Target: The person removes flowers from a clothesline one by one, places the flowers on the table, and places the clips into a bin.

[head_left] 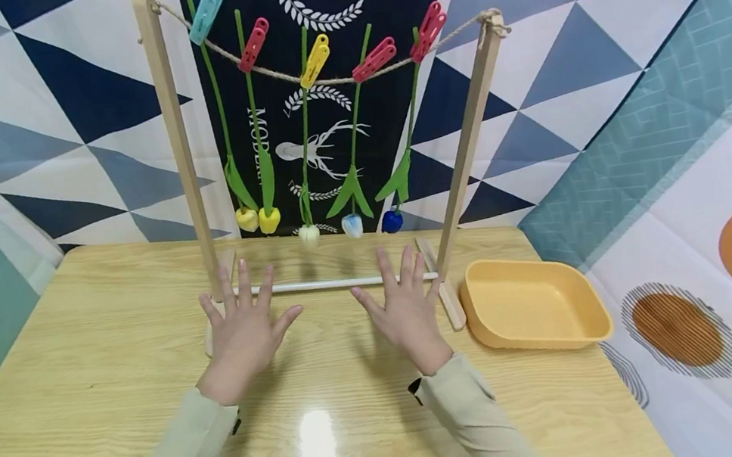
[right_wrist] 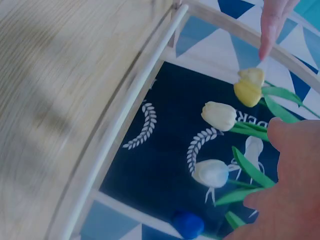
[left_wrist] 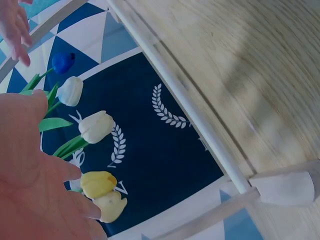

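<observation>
My left hand (head_left: 245, 335) is spread with straight fingers near the left foot of a wooden frame, holding nothing. The right hand (head_left: 407, 319), also spread and holding nothing, is near the frame's right foot. From a sagging rope (head_left: 279, 75) between the posts, several artificial tulips hang head down by clothespins. A blue clothespin (head_left: 206, 15) and a red one (head_left: 253, 45) hold the two yellowish tulips (head_left: 270, 220). The yellow clothespin (head_left: 315, 61) has the white tulip (head_left: 309, 235); red ones hold the light blue tulip (head_left: 352, 225) and the dark blue tulip (head_left: 392, 221).
A yellow plastic basin (head_left: 540, 302) with nothing in it stands right of the frame on the wooden table (head_left: 114, 351). A white rod (head_left: 325, 284) joins the left post (head_left: 172, 130) and right post (head_left: 472, 139) low down. Patterned cloth (head_left: 81, 88) hangs behind.
</observation>
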### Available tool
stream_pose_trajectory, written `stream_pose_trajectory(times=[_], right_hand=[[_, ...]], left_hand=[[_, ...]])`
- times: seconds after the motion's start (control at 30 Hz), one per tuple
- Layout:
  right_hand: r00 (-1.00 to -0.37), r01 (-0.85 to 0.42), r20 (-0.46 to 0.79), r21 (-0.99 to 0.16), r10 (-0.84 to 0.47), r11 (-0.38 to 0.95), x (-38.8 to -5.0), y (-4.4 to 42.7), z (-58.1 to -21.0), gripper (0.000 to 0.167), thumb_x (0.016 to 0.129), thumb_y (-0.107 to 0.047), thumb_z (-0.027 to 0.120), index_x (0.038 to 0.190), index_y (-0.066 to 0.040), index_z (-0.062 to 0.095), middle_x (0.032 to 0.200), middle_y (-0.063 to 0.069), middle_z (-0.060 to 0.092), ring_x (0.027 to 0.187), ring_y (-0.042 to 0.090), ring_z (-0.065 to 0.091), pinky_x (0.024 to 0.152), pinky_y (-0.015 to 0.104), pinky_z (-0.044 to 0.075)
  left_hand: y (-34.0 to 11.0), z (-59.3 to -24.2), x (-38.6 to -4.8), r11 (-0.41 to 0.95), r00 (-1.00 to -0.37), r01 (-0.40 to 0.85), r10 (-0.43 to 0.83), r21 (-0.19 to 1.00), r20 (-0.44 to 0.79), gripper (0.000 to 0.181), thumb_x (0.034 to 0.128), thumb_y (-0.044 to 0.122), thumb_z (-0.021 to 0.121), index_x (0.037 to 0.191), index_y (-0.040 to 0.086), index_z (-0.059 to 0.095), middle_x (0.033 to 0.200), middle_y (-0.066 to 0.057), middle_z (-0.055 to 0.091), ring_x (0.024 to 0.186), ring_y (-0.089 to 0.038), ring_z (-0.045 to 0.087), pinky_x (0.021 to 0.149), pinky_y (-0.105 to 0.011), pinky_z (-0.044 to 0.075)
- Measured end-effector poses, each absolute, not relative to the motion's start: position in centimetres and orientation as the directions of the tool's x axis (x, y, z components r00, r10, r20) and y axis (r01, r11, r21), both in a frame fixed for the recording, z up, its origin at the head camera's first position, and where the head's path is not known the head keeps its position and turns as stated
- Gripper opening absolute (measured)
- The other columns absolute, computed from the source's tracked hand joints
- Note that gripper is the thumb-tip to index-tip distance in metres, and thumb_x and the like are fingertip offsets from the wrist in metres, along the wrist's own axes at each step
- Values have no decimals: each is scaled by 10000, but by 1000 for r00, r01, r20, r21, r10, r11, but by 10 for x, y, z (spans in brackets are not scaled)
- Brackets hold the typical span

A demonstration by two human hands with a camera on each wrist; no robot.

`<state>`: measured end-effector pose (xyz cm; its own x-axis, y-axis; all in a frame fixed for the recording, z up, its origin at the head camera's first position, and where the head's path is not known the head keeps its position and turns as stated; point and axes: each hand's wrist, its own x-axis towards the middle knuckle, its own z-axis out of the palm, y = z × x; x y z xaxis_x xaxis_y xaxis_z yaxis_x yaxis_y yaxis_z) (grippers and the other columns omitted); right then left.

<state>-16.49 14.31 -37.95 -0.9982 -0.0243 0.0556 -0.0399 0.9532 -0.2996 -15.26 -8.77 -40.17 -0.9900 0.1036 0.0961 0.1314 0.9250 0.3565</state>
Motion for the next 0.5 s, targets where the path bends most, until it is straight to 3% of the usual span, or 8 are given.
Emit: stream_pose_trajectory(times=[0.27,0.5], right_hand=[[-992,-28,125,-358,18,933,-169,166,-376,764,914,-610,403,1515,-216,145,1563,207,-25,1444,374,-8,1096,650,113],[-969,-62,244,-415,45,908,-173,186,-373,693,926,-502,491,1470,-123,290,1530,276,122,1353,471,269,1013,630,321]], left_hand=[[-101,-402,-154,924,-990,128,95,361,107,792,920,629,352,1513,153,131,1543,-186,-158,1387,-453,-181,1004,-741,-88],[-116,-402,-152,916,-991,110,72,385,111,814,922,643,312,1517,146,63,1537,-210,-145,1364,-432,-234,990,-755,-82]])
